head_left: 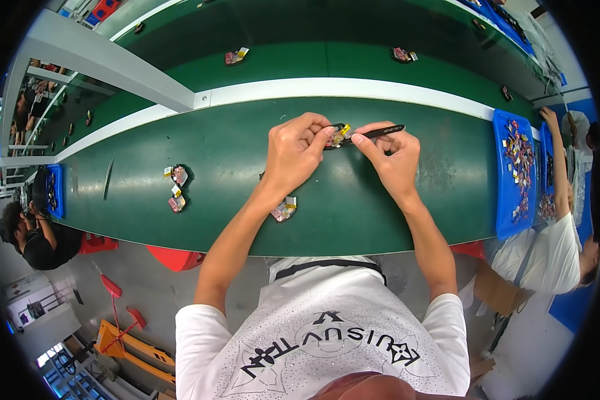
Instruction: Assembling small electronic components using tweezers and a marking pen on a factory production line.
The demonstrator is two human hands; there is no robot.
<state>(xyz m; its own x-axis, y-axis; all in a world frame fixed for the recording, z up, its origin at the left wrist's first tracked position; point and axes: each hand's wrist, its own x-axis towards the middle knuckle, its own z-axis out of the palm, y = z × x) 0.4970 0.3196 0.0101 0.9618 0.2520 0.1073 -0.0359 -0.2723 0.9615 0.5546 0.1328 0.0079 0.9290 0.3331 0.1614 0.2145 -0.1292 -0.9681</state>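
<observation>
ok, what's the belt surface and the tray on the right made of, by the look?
Belt surface: matte green, smooth and seamless with faint scuffs, probably rubber or PVC. Tray: solid bright blue, raised rim, rounded corners, likely moulded plastic. Divider strip: flat, pale grey, possibly painted metal.

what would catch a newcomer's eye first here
Dead centre, the left hand pinches a small yellow-and-black part while the right hand holds black tweezers to it, over the long green belt. Similar small parts lie loose at left, and a blue tray full of them sits at the right, where another person works.
</observation>
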